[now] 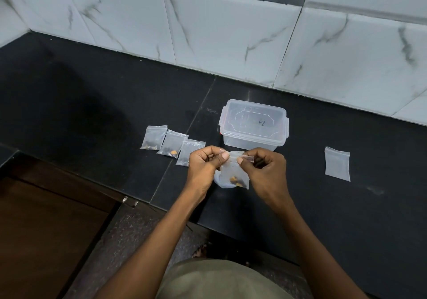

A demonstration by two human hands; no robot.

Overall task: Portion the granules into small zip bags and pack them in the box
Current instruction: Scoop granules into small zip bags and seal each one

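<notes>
While both hands pinch zip bag (233, 171) top, box (253, 127) just behind.

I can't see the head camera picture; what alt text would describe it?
Two hands, left hand and right hand, pinch the top of a small zip bag holding a few granules, above a dark counter. Three filled bags lie to the left, a lidded clear plastic box sits behind, and an empty bag lies to the right.

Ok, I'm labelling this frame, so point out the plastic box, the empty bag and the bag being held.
plastic box (253, 123): head view, on its closed lid.
empty bag (337, 165): head view, middle of its flat face.
held bag (231, 171): head view, body below the fingers.
</notes>
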